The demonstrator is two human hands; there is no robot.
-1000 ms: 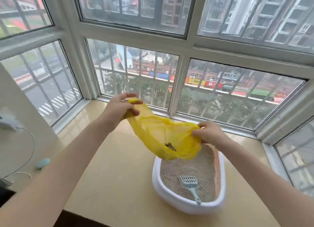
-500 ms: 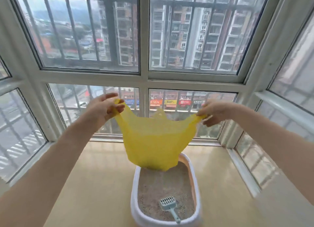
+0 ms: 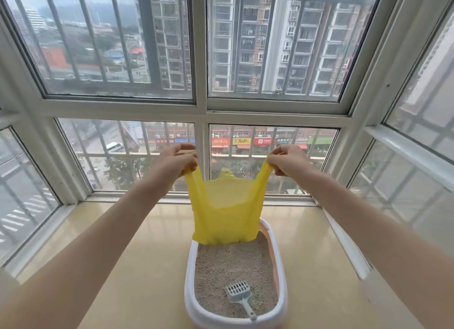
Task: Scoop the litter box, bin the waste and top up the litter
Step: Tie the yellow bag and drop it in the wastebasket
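Holding yellow bag [image 3: 224, 213] up by handles: left hand [image 3: 175, 160] and right hand [image 3: 286, 162] each pinch one handle, pulled apart. Bag hangs over far end of litter box [image 3: 188, 274] on beige counter [image 3: 147, 255]. Blue scoop [image 3: 239, 295] lies on grey litter [image 3: 228, 264], near end. Shop signs behind barred window [image 3: 196, 87] too blurred to read.
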